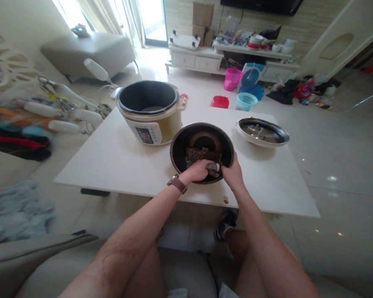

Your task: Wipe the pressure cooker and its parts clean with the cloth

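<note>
Two grips at black pot (178, 150): cloth (194, 155) is clenched by left grip (199, 170); right grip (233, 174) is laid at rim, closure unclear.

bare arms; brown, possibly leather watch (177, 183) beside the left hand (199, 170).

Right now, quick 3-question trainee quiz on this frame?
1. True or false: the lid sits on the cooker.
2. The left-hand grip and right-hand grip meet at: A) the cooker B) the loose dark pot C) the lid.
3. Fill in: the left-hand grip closes on a patterned ____ inside the pot.
Key: 1 false, it lies apart on the table; 2 B; 3 cloth.
</note>
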The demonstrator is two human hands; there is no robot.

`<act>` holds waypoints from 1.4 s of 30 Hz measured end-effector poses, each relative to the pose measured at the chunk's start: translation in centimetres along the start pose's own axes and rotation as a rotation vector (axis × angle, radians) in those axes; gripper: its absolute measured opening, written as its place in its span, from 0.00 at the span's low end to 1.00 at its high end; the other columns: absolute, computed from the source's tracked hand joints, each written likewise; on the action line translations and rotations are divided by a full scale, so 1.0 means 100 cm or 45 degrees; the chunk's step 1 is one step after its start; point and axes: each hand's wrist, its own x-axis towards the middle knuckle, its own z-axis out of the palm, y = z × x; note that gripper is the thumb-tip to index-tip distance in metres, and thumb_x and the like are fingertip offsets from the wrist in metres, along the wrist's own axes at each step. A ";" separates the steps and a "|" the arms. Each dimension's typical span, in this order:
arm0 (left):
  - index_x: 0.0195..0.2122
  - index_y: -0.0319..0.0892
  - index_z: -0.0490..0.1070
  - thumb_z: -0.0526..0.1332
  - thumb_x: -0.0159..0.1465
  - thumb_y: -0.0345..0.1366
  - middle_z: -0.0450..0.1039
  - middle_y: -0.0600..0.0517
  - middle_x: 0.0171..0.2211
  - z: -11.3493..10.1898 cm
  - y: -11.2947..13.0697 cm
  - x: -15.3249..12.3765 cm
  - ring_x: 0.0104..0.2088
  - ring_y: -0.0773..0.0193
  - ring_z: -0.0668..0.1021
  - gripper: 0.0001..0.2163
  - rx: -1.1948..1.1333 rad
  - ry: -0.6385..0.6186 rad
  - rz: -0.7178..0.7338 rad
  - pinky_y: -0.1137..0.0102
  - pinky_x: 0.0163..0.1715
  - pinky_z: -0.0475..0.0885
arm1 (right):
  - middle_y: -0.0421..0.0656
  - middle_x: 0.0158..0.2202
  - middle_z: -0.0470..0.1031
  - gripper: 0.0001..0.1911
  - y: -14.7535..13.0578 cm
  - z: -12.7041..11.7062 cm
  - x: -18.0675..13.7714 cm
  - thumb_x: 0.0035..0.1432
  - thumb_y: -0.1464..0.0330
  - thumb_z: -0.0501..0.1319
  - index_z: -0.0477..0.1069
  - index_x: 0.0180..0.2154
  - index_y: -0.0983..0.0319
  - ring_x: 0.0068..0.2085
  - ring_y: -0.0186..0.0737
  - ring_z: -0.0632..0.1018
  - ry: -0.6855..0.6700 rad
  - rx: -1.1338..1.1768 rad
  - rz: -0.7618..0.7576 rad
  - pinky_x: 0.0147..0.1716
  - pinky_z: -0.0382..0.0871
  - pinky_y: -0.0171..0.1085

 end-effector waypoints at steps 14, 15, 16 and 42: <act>0.58 0.42 0.83 0.60 0.62 0.22 0.84 0.35 0.52 -0.019 0.010 -0.012 0.55 0.41 0.85 0.25 0.497 -0.108 -0.100 0.56 0.57 0.77 | 0.48 0.60 0.81 0.39 -0.013 -0.022 0.008 0.47 0.74 0.57 0.74 0.63 0.59 0.62 0.56 0.78 -0.047 -0.110 0.004 0.69 0.68 0.58; 0.58 0.43 0.83 0.60 0.62 0.22 0.84 0.35 0.53 -0.019 0.010 -0.013 0.55 0.41 0.85 0.25 0.553 -0.091 -0.115 0.56 0.57 0.77 | 0.47 0.60 0.81 0.39 -0.017 -0.027 0.010 0.47 0.74 0.56 0.74 0.63 0.58 0.63 0.56 0.78 -0.066 -0.147 -0.038 0.69 0.67 0.59; 0.58 0.43 0.83 0.61 0.62 0.23 0.84 0.35 0.53 -0.020 0.009 -0.014 0.55 0.40 0.85 0.24 0.592 -0.071 -0.122 0.55 0.57 0.77 | 0.47 0.61 0.81 0.39 -0.020 -0.031 0.011 0.48 0.74 0.56 0.74 0.63 0.58 0.64 0.56 0.77 -0.086 -0.185 -0.082 0.70 0.67 0.59; 0.44 0.41 0.75 0.67 0.46 0.22 0.84 0.48 0.33 -0.024 0.021 0.001 0.38 0.52 0.88 0.22 -1.727 0.341 -0.517 0.60 0.43 0.84 | 0.43 0.35 0.80 0.26 0.008 -0.043 0.016 0.48 0.67 0.58 0.74 0.52 0.56 0.30 0.47 0.79 -0.011 -0.012 0.532 0.32 0.82 0.48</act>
